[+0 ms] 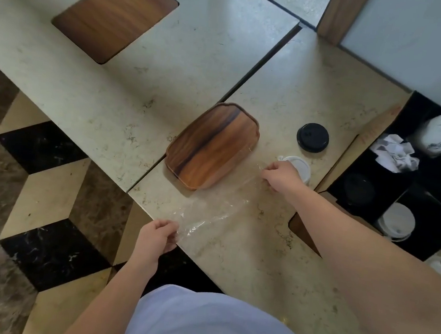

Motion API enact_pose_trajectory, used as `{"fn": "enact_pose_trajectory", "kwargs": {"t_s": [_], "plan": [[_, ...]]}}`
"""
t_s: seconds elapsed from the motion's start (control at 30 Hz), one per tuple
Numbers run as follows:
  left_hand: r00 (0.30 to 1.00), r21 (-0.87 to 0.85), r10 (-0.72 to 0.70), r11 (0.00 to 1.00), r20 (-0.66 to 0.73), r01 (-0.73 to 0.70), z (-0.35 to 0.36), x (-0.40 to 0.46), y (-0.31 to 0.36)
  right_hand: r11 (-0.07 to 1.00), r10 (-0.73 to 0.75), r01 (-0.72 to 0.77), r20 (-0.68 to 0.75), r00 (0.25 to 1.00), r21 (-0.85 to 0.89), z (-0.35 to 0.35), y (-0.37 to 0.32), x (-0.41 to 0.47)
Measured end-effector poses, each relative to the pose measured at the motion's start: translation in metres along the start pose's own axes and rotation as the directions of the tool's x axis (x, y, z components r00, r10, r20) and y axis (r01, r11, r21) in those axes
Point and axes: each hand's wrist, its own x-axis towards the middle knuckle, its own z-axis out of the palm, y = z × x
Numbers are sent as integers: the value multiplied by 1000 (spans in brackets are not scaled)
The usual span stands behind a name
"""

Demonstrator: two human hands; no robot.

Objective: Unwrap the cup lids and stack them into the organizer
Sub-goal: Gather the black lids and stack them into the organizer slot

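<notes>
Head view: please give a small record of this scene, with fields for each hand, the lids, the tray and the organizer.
left hand: pinches clear plastic wrap at counter edge
right hand: holds wrap's other end, on white lids
black lid: alone on counter, unwrapped
wooden tray: empty, beside the wrap
organizer: right side; one compartment holds white lids, one crumpled paper

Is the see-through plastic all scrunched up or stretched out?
Stretched out. The clear plastic wrap runs as a long sheet across the counter, from the left hand to the right hand by the white lids.
</notes>
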Motion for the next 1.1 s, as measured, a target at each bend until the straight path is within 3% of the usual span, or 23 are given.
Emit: {"fn": "enact_pose_trajectory", "kwargs": {"t_s": [0.17, 0.23, 0.3, 0.37, 0.43, 0.57, 0.63, 0.7, 0.83, 0.9, 1.1], "plan": [[998, 23, 22, 1000, -63, -21, 7, -17, 20, 996, -4, 9, -53, 999, 93, -9, 8, -10], [962, 250, 203, 956, -181, -155, 10, -31, 29, 988, -47, 66, -136, 990, 138, -16, 17, -28], [827, 500, 520, 786, -214, -364, 17, -50, 41, 977, -78, 125, -255, 964, 173, -22, 34, -55], [673, 566, 733, 597, -98, -569, 41, -69, 57, 963, -56, 137, -326, 944, 231, -24, 60, -85], [584, 508, 802, 455, 123, -731, 81, -86, 69, 951, 28, 75, -323, 946, 301, -23, 92, -115], [477, 396, 677, 287, 560, -872, 167, -113, 66, 925, 231, -110, -307, 923, 365, -19, 154, -158], [486, 415, 538, 257, 689, -873, 204, -116, 52, 881, 330, -176, -304, 894, 439, -20, 179, -169], [561, 489, 392, 274, 729, -828, 238, -117, 39, 831, 420, -232, -296, 858, 506, -25, 197, -174], [743, 634, 186, 414, 643, -653, 292, -118, 15, 763, 509, -248, -319, 799, 597, -41, 221, -165], [789, 666, 158, 454, 593, -592, 308, -119, 8, 764, 513, -250, -324, 795, 595, -51, 227, -158], [788, 754, 178, 230, 589, -616, 335, -126, -6, 833, 444, -260, -311, 840, 489, -61, 235, -143]]}}
